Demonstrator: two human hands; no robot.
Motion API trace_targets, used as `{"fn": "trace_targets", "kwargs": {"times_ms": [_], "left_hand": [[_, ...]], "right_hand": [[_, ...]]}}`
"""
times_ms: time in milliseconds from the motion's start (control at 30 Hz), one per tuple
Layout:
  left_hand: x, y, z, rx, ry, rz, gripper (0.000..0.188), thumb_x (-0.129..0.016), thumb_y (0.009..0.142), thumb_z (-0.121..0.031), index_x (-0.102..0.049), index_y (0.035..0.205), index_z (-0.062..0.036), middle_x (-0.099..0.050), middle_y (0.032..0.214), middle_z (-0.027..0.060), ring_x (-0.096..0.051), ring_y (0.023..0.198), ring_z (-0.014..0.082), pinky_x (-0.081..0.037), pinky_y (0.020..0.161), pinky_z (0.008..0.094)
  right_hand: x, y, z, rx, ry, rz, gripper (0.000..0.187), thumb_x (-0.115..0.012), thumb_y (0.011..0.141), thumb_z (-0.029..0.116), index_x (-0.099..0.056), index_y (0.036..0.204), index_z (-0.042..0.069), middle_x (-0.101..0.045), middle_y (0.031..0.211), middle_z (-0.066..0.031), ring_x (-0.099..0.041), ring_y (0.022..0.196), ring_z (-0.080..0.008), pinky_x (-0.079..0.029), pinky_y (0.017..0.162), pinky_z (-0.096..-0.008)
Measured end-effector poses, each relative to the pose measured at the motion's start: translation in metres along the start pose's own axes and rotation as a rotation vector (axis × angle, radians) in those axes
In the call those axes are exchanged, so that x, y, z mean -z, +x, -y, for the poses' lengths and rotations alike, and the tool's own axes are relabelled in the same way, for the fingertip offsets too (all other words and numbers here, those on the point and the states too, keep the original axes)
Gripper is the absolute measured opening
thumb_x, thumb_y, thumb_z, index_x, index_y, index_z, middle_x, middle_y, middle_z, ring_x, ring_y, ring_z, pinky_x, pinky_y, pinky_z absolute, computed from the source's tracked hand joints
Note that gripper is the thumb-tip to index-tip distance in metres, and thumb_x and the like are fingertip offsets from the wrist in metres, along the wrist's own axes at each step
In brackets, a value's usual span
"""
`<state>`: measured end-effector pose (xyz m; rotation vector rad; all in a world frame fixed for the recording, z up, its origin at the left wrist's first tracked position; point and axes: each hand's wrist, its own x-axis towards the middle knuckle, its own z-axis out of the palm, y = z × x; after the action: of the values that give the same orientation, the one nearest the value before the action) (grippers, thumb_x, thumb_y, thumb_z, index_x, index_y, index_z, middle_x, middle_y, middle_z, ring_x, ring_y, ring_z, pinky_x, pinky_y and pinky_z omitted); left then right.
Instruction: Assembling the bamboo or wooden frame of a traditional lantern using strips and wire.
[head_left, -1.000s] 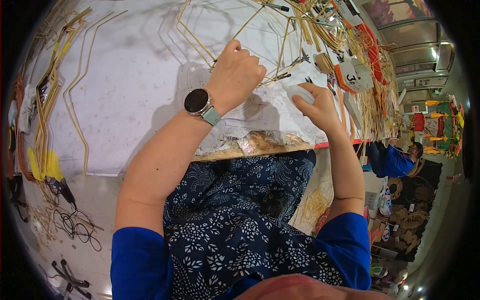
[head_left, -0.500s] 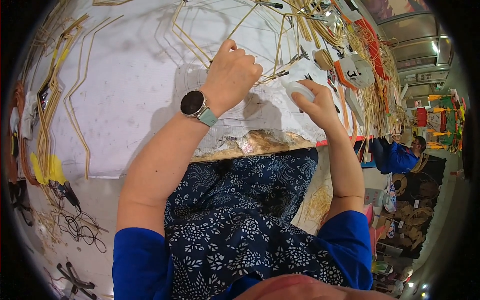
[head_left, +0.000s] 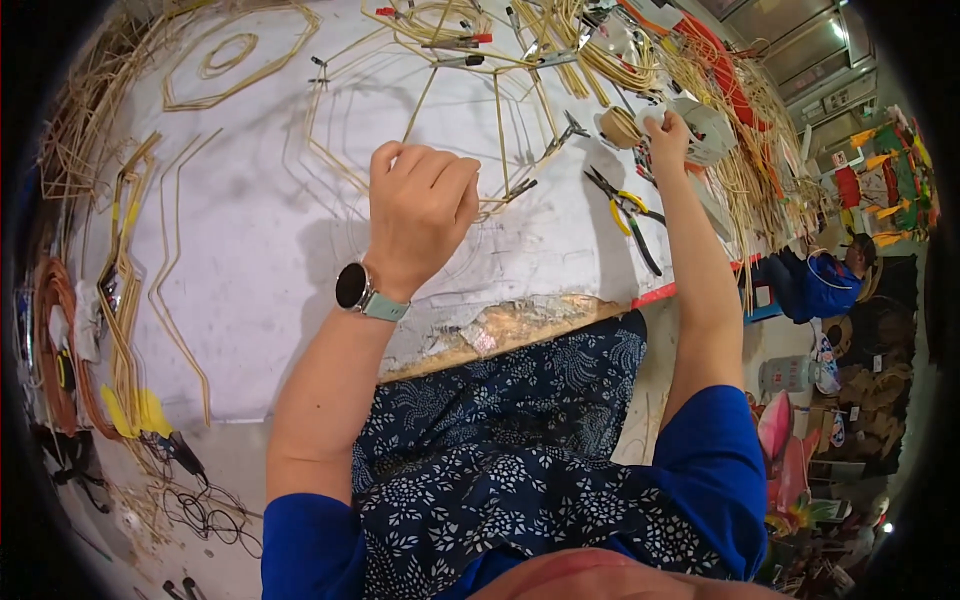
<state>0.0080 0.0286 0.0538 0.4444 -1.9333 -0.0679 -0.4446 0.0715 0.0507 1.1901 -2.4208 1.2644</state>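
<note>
A many-sided frame of thin bamboo-like strips [head_left: 424, 103] stands on the white-covered table, with small clips at several joints. My left hand [head_left: 420, 215], wearing a watch on its wrist, is closed at the near side of this frame; the strips run in behind the fingers, which hide the gripped spot. Far to the right, my right hand [head_left: 667, 135] has its fingers curled together beside a roll of tan tape [head_left: 620, 128] and a whitish box [head_left: 702, 132]. Whatever those fingers hold is hidden. Yellow-and-black pliers [head_left: 628, 215] lie between my two hands.
Another strip frame [head_left: 240, 55] lies at the far left, with bent strips [head_left: 125, 270] below it. Bundled strips [head_left: 620, 70] crowd the back right. The table's near edge [head_left: 500, 330] is torn. A person in blue [head_left: 815, 300] sits off to the right.
My right hand has moved away from the frame, up and right, and the white bottle it held no longer shows clearly. The pliers are now uncovered. My left hand remains at the frame.
</note>
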Motion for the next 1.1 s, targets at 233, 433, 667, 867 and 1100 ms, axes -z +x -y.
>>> {"fn": "trace_targets", "kwargs": {"times_ms": [233, 433, 667, 867, 1100], "left_hand": [[0.006, 0.003, 0.004, 0.037, 0.015, -0.099, 0.018, -0.063, 0.068, -0.002, -0.061, 0.084, -0.0092, -0.058, 0.075, 0.0017, -0.054, 0.073, 0.018, -0.035, 0.075, 0.0344], [0.008, 0.005, 0.012, 0.109, 0.034, -0.16, 0.018, -0.062, 0.07, -0.002, -0.061, 0.088, -0.0077, -0.058, 0.081, 0.0038, -0.054, 0.079, 0.0205, -0.035, 0.077, 0.0342], [0.021, -0.001, 0.055, 0.441, 0.057, -0.285, 0.022, -0.059, 0.074, -0.003, -0.059, 0.096, -0.0046, -0.058, 0.093, 0.0078, -0.053, 0.091, 0.0247, -0.038, 0.08, 0.0368], [0.008, -0.012, 0.088, 0.625, -0.026, -0.346, 0.028, -0.056, 0.076, -0.002, -0.056, 0.104, -0.0017, -0.057, 0.098, 0.0126, -0.052, 0.097, 0.028, -0.041, 0.084, 0.0387], [-0.013, 0.035, 0.142, 0.324, 0.153, -0.163, 0.028, -0.055, 0.077, -0.004, -0.055, 0.105, -0.0018, -0.057, 0.102, 0.0159, -0.053, 0.098, 0.0311, -0.043, 0.083, 0.0386]], "right_hand": [[-0.036, 0.03, -0.037, -0.023, -0.197, 0.018, 0.038, -0.071, 0.072, 0.022, -0.057, 0.102, 0.003, -0.062, 0.084, -0.0111, -0.058, 0.075, -0.0233, -0.045, 0.069, -0.0342], [-0.028, 0.011, -0.038, 0.135, -0.287, -0.145, 0.041, -0.065, 0.08, 0.022, -0.052, 0.111, 0.0, -0.06, 0.097, -0.0131, -0.058, 0.089, -0.0231, -0.045, 0.08, -0.0338], [-0.027, -0.152, 0.077, 0.188, 0.292, -0.054, 0.031, -0.057, 0.086, 0.011, -0.049, 0.113, -0.002, -0.056, 0.103, -0.0104, -0.054, 0.096, -0.0182, -0.042, 0.085, -0.0298], [-0.009, -0.29, 0.147, -0.071, 0.775, 0.466, 0.022, -0.053, 0.088, 0.006, -0.053, 0.109, -0.001, -0.057, 0.102, -0.0061, -0.053, 0.088, -0.0111, -0.042, 0.078, -0.0229], [-0.025, -0.313, 0.212, -0.376, 1.121, 0.783, 0.04, -0.05, 0.09, 0.007, -0.04, 0.128, -0.003, -0.054, 0.117, -0.0116, -0.056, 0.092, -0.0169, -0.046, 0.077, -0.0269]]}}
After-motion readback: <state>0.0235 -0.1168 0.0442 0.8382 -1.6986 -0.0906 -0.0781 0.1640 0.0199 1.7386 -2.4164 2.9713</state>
